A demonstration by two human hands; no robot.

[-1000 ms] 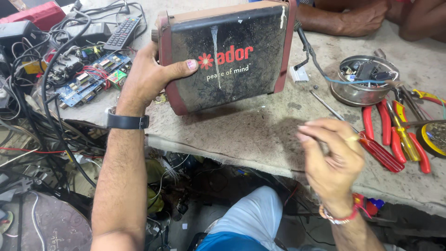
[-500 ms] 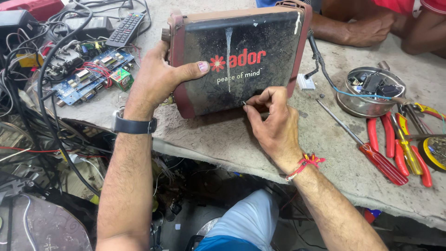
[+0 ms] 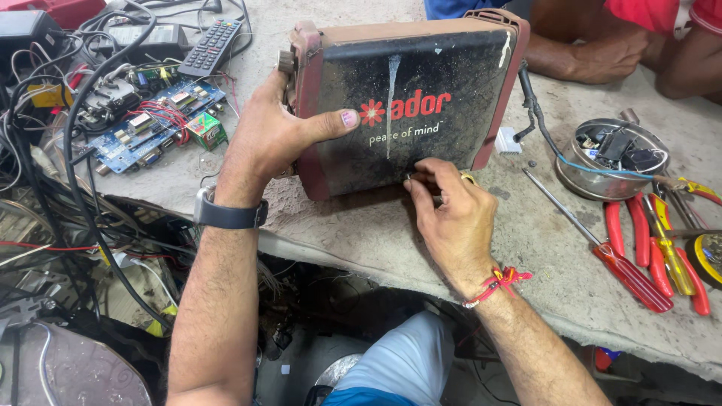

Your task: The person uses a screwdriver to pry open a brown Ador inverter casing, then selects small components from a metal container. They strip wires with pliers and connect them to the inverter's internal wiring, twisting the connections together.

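2 hands work the dark metal casing (image 3: 410, 98) on the bench (image 3: 526, 248): our left hand (image 3: 274, 135) clamps its edge steady, so our right hand (image 3: 451, 207) pinches something small at its lower rim.

The right hand (image 3: 451, 218) hides whatever its fingertips pinch at the dark box's (image 3: 410, 105) lower edge. At the right frame edge, a tape roll (image 3: 709, 257) is cut off.
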